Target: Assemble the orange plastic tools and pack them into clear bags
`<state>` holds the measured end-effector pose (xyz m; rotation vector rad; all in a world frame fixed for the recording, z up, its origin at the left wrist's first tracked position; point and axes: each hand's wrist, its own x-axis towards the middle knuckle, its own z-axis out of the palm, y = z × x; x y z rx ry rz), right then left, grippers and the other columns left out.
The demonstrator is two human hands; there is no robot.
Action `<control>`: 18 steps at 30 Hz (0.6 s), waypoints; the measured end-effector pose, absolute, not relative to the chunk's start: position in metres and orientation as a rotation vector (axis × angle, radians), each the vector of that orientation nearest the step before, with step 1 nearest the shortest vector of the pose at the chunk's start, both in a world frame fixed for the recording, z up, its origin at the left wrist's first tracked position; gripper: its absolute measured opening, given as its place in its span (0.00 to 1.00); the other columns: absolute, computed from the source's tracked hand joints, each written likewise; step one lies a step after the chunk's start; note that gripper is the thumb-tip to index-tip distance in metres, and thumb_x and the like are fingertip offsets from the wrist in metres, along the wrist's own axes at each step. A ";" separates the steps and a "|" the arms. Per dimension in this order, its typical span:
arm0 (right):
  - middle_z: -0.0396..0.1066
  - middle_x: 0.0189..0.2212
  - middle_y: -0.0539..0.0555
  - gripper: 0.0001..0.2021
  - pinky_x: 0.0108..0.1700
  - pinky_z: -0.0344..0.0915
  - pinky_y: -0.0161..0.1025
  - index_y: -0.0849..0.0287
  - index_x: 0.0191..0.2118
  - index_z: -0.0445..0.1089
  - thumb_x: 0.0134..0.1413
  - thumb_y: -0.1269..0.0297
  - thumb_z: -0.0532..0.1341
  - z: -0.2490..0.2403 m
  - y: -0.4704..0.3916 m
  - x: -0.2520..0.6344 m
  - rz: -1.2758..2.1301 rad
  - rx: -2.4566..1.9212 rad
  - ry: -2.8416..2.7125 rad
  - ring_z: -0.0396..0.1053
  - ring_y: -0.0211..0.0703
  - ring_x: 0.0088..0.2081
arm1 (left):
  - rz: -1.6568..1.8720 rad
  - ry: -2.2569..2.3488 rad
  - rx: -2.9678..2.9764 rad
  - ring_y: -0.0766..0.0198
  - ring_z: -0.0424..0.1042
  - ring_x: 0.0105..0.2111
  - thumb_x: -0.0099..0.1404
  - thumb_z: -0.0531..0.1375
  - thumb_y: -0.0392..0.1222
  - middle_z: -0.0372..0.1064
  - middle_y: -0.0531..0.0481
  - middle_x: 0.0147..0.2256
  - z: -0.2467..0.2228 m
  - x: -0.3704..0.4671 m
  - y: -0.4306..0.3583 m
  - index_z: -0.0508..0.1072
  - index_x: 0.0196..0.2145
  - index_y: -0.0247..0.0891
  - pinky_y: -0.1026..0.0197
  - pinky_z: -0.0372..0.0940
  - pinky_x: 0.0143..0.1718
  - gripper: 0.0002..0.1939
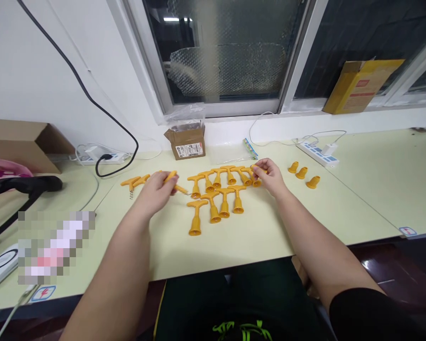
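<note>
My left hand (159,189) is closed round a yellow T-handled corkscrew (180,188), its shaft slanting down to the right. Fingers of my right hand (270,175) pinch the handle of another corkscrew (256,182) at the right end of the back row. That one has a bell-shaped cup, partly hidden by the fingers. Several more corkscrews with cups stand or lean in two rows between my hands, among them a front one (195,219). Beyond my left wrist lie T-handles with bare spirals (130,183). Loose yellow cups (301,173) sit to the right of my right hand.
A small cardboard box (188,142) and a clear plastic bag (227,154) lie near the wall. Power strips (315,152) with cables stand at the back right and left. A black cable (81,85) hangs at left, near a white charging pad (2,265).
</note>
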<state>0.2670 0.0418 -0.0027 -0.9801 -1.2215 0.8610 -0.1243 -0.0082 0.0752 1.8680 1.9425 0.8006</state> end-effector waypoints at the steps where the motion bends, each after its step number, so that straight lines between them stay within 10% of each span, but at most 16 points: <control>1: 0.72 0.30 0.47 0.17 0.31 0.70 0.41 0.52 0.38 0.67 0.50 0.50 0.71 -0.004 0.041 0.264 0.873 -0.981 -1.253 0.69 0.39 0.26 | 0.884 1.789 1.829 0.55 0.73 0.35 0.66 0.57 0.59 0.72 0.48 0.30 0.077 -0.108 -0.002 0.70 0.35 0.41 0.57 0.66 0.36 0.18; 18: 0.73 0.43 0.52 0.21 0.45 0.72 0.40 0.51 0.46 0.68 0.50 0.57 0.74 -0.007 0.025 0.241 1.108 -0.838 -1.451 0.75 0.42 0.42 | 1.211 0.848 1.095 0.76 0.61 0.22 0.61 0.69 0.54 0.68 0.54 0.39 0.009 -0.040 0.026 0.66 0.37 0.40 0.67 0.57 0.24 0.20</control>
